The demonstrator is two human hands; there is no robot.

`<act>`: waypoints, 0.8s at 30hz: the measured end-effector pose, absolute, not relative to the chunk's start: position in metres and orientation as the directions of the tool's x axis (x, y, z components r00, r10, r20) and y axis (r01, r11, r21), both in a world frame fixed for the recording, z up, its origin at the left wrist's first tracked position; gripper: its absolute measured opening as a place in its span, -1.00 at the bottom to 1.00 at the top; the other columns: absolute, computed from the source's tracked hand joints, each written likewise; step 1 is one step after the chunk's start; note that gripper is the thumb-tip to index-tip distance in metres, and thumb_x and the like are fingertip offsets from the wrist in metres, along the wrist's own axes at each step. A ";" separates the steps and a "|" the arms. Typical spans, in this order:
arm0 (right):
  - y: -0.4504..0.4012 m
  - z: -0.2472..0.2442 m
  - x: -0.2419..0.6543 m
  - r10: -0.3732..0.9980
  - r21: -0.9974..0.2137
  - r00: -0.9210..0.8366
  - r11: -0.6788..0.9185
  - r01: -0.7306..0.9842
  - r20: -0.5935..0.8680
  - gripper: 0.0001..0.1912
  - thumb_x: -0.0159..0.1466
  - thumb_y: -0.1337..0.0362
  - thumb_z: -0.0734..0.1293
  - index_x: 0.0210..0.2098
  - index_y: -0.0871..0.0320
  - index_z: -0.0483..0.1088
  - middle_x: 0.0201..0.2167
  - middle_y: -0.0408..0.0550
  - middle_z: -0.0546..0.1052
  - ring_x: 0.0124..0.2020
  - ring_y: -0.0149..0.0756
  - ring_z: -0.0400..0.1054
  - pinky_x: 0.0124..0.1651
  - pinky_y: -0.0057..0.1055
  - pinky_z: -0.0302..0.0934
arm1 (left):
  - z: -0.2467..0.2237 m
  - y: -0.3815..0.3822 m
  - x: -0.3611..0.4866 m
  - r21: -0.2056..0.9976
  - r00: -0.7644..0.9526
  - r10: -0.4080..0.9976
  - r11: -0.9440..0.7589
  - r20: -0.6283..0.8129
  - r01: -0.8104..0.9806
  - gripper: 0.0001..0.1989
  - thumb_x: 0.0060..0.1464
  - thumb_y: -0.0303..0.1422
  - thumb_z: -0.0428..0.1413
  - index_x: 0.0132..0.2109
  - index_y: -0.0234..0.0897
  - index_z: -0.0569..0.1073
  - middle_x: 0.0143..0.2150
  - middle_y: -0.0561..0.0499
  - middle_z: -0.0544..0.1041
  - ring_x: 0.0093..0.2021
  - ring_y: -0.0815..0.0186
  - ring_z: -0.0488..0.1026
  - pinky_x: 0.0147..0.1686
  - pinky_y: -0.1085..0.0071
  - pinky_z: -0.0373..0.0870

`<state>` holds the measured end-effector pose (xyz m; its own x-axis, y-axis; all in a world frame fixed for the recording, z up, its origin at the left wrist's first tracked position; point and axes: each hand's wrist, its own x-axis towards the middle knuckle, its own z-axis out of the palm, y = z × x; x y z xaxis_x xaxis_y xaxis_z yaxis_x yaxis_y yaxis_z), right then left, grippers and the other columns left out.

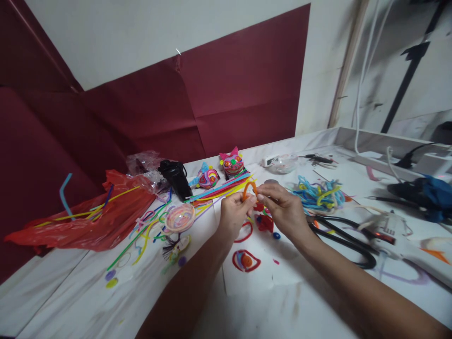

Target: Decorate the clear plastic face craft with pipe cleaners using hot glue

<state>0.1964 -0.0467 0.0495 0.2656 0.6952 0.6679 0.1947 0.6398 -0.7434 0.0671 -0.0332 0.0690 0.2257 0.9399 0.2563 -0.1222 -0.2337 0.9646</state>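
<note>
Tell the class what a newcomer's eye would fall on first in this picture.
At centre, the left hand and right hand pinch the ends of an orange pipe cleaner bent into an arch. A red plastic bag sprawls at the left of the table, with bright pipe cleaners fanned behind the hands. Two colourful masks stand by the wall.

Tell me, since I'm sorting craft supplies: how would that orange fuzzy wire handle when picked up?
The orange fuzzy wire is arched between the left hand and right hand, so it probably bends easily and keeps its shape. It looks thin, likely very light. Its fuzzy surface should grip, not slip.
</note>
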 end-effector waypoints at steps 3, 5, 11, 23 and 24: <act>-0.048 0.050 0.198 0.675 -0.707 0.210 0.665 0.241 0.707 -0.87 0.19 0.26 0.36 -0.32 0.02 0.58 -0.31 -0.05 0.58 -0.21 -0.21 0.45 -0.12 -0.20 0.36 | 0.070 -0.033 0.067 0.966 0.226 0.941 -0.227 0.251 -0.126 -0.73 -0.08 -0.21 0.24 -0.47 -0.35 0.41 -0.61 0.13 0.32 -0.61 0.53 0.17 -0.57 0.51 0.08; -0.050 0.050 0.198 0.695 -0.727 0.213 0.648 0.226 0.686 -0.87 0.19 0.26 0.36 -0.30 0.03 0.57 -0.30 -0.06 0.59 -0.24 -0.21 0.46 -0.13 -0.20 0.36 | 0.070 -0.033 0.067 0.967 0.228 0.942 -0.224 0.247 -0.119 -0.73 -0.07 -0.22 0.23 -0.47 -0.35 0.41 -0.61 0.14 0.31 -0.61 0.53 0.17 -0.57 0.51 0.07; -0.053 0.051 0.193 0.835 -0.855 0.269 0.514 -0.068 0.481 -0.69 0.10 0.15 0.44 -0.17 0.10 0.51 -0.26 -0.04 0.63 -0.21 -0.18 0.51 -0.10 -0.20 0.40 | 0.069 -0.033 0.067 0.967 0.235 0.940 -0.229 0.249 -0.111 -0.76 -0.06 -0.25 0.22 -0.45 -0.35 0.41 -0.63 0.15 0.29 -0.62 0.52 0.17 -0.58 0.51 0.05; -0.058 0.056 0.188 0.856 -0.858 0.268 0.490 -0.152 0.441 -0.51 0.10 0.10 0.45 -0.03 0.13 0.37 -0.31 -0.03 0.63 -0.27 -0.21 0.52 -0.10 -0.18 0.40 | 0.067 -0.034 0.067 0.972 0.280 0.945 -0.110 0.167 -0.207 -0.67 -0.12 -0.15 0.27 -0.42 -0.36 0.44 -0.62 0.11 0.33 -0.65 0.55 0.16 -0.65 0.52 -0.03; -0.058 0.055 0.188 0.852 -0.855 0.272 0.497 -0.147 0.448 -0.51 0.10 0.09 0.45 -0.03 0.13 0.37 -0.31 -0.03 0.63 -0.27 -0.20 0.52 -0.11 -0.18 0.40 | 0.066 -0.034 0.067 0.969 0.288 0.944 -0.095 0.160 -0.227 -0.66 -0.13 -0.15 0.28 -0.41 -0.36 0.44 -0.61 0.10 0.35 -0.65 0.55 0.18 -0.65 0.53 -0.01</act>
<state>0.1880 -0.0580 0.0553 0.2724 0.8516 0.4478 -0.1474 0.4969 -0.8552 0.0668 -0.0339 0.0663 0.2883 0.9440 0.1602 -0.2266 -0.0952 0.9693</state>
